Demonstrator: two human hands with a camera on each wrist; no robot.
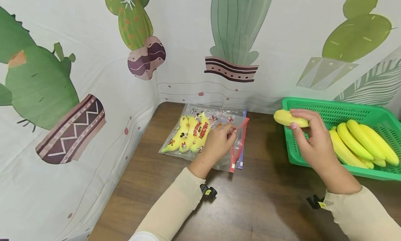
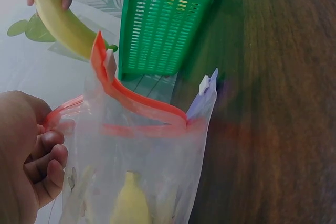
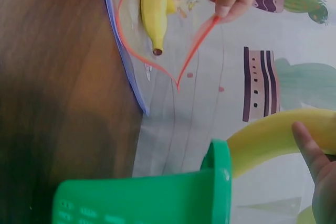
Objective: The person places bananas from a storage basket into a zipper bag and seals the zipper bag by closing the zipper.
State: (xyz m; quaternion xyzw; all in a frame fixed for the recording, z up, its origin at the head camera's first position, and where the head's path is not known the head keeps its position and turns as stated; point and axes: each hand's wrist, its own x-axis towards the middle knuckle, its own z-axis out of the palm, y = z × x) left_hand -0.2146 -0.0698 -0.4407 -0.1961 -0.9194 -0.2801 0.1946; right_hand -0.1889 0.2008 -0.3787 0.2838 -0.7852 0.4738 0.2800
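Observation:
My left hand (image 1: pixel 220 140) pinches the red-edged mouth of a clear zip bag (image 2: pixel 136 150) printed with cartoon figures. In the right wrist view the red zipper edge (image 3: pixel 124 35) is spread apart. Several yellow bananas (image 1: pixel 200 131) show through the plastic. A second zip bag with a purple edge (image 1: pixel 245 113) lies beneath the red-edged one. My right hand (image 1: pixel 316 140) holds a banana (image 1: pixel 283 118) between thumb and fingers, in the air by the left rim of the green basket (image 1: pixel 292 147).
Several more bananas (image 1: pixel 354 140) lie in the basket at the right. Both bags and the basket stand on a brown wooden table (image 1: pixel 250 206). Behind them hangs a white cloth (image 1: pixel 181 35) printed with cacti.

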